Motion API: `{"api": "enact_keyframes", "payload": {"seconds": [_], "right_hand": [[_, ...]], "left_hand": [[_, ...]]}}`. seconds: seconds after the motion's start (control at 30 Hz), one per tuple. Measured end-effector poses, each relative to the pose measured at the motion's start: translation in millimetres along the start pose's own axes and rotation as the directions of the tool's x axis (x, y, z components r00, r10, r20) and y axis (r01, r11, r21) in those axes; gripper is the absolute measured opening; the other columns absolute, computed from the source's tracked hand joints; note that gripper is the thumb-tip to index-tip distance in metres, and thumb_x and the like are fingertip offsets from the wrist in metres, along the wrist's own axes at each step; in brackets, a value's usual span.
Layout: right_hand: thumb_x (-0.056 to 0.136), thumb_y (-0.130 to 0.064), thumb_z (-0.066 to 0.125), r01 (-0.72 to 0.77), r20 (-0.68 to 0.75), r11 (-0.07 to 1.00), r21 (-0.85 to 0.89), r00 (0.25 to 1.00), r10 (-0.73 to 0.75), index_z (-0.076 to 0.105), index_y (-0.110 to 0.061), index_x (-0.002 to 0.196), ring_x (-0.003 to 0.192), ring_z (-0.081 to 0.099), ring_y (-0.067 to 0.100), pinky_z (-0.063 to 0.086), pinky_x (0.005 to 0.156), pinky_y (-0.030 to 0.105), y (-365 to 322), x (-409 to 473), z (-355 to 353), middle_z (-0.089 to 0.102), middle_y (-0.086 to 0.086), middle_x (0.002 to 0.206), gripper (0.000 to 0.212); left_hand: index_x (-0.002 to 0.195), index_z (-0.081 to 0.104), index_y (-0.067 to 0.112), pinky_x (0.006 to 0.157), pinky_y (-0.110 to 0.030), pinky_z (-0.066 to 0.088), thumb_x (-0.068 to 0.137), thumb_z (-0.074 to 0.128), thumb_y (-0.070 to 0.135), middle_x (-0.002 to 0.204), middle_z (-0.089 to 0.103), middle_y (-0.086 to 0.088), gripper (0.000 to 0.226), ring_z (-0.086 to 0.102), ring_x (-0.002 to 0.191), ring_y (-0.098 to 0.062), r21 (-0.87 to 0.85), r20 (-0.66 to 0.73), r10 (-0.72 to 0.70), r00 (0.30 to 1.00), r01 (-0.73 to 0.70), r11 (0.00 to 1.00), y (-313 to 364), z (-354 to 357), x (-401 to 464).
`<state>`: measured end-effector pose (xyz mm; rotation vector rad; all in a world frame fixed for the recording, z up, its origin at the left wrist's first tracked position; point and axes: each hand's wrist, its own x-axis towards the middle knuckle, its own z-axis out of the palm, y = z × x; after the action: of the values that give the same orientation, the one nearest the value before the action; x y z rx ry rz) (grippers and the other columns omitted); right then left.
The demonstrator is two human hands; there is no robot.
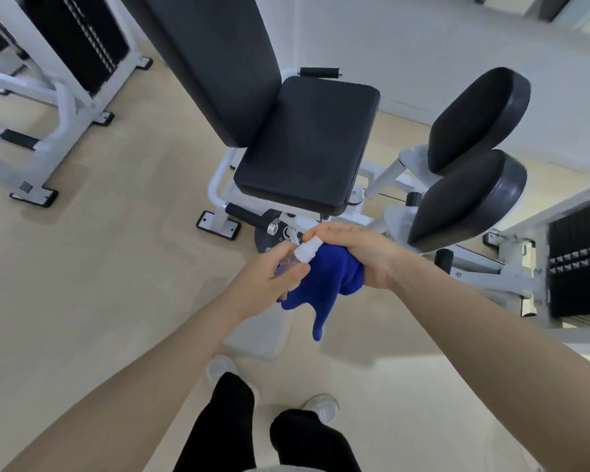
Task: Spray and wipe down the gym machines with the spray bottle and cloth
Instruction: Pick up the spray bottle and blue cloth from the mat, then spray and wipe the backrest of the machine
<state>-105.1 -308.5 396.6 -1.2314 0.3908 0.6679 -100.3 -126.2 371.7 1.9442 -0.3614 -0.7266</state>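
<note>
At the centre of the frame I had both hands together in front of the machine. My left hand (264, 279) gripped the clear spray bottle (295, 258), fingers curled round its body, white nozzle aimed toward the right. My right hand (349, 252) held the bunched blue cloth (324, 287), fingers closed over its top, one corner hanging loose below; its fingertips met the nozzle cap. The nozzle sat directly against the cloth, so I judged the step to be wetting the cloth before wiping. The black seat pad (307, 144) lay just above the hands, the backrest (215, 59) at upper centre, and two thigh pads (470, 158) at right. To do it well, I judged a light, even dampening best, with the loose corner gathered in, then a full pass over the seat first.
</note>
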Motion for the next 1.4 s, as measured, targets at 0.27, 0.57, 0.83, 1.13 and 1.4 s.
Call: {"api": "enact_keyframes", "payload": {"seconds": [0.27, 0.57, 0.83, 1.13, 1.4], "right_hand": [[0.091, -0.021, 0.055, 0.068, -0.034, 0.991, 0.115, 0.997, -0.065, 0.072, -0.019, 0.079, 0.078, 0.063, 0.019, 0.051, 0.078, 0.033, -13.5, 41.7, 25.8, 0.069, 0.005, 0.083, 0.021], [0.097, -0.014, 0.046, 0.209, -0.106, 0.977, 0.037, 0.973, -0.204, 0.064, -0.010, 0.088, 0.066, 0.058, 0.021, 0.053, 0.055, 0.025, -50.4, 108.2, 53.8, 0.066, 0.007, 0.075, 0.020], [0.092, -0.015, 0.055, 0.297, -0.156, 0.927, -0.229, 0.929, -0.336, 0.063, -0.018, 0.082, 0.073, 0.058, 0.014, 0.049, 0.070, 0.026, -86.6, 172.6, 68.7, 0.064, 0.001, 0.079, 0.014], [0.093, -0.006, 0.051, 0.297, 0.078, 0.943, -0.147, 0.954, -0.288, 0.059, -0.014, 0.079, 0.064, 0.056, 0.008, 0.047, 0.062, 0.020, -148.2, 233.2, 26.7, 0.061, -0.004, 0.071, 0.018], [0.096, -0.009, 0.046, 0.177, 0.113, 0.981, -0.080, 0.979, -0.168, 0.063, -0.003, 0.100, 0.085, 0.063, 0.021, 0.053, 0.073, 0.029, -218.6, 291.1, -34.8, 0.065, 0.012, 0.092, 0.019]], "left_hand": [[0.100, 0.047, 0.018, 0.042, -0.023, 0.032, 0.099, 0.035, 0.026, 0.071, 0.048, -0.010, 0.014, 0.043, 0.052, -0.018, -0.349, 0.067, -0.093, 0.993, 0.111, 0.931, -0.2, -37.0, 12.6], [0.094, 0.053, 0.013, 0.058, -0.032, 0.053, 0.100, 0.036, 0.028, 0.074, 0.060, -0.007, 0.024, 0.058, 0.056, -0.019, -0.510, 0.110, -0.190, 0.976, 0.219, 0.832, -10.4, -103.9, 66.3], [0.113, 0.039, 0.031, 0.068, -0.039, 0.054, 0.095, 0.049, 0.025, 0.086, 0.060, 0.001, 0.022, 0.062, 0.075, -0.026, -0.013, -0.281, 0.056, 0.958, -0.062, 0.998, -22.8, -137.0, 108.1], [0.122, 0.039, 0.033, 0.049, -0.011, 0.041, 0.096, 0.048, 0.016, 0.098, 0.057, -0.001, 0.032, 0.060, 0.067, -0.010, -0.202, -0.254, -0.026, 0.967, -0.027, 0.979, -8.2, -172.5, 163.6], [0.143, 0.028, 0.028, 0.065, -0.028, 0.046, 0.098, 0.029, 0.020, 0.099, 0.054, -0.002, 0.046, 0.056, 0.081, -0.020, 0.136, -0.496, 0.050, 0.867, 0.020, 0.991, 22.7, -164.9, 275.3]]}}
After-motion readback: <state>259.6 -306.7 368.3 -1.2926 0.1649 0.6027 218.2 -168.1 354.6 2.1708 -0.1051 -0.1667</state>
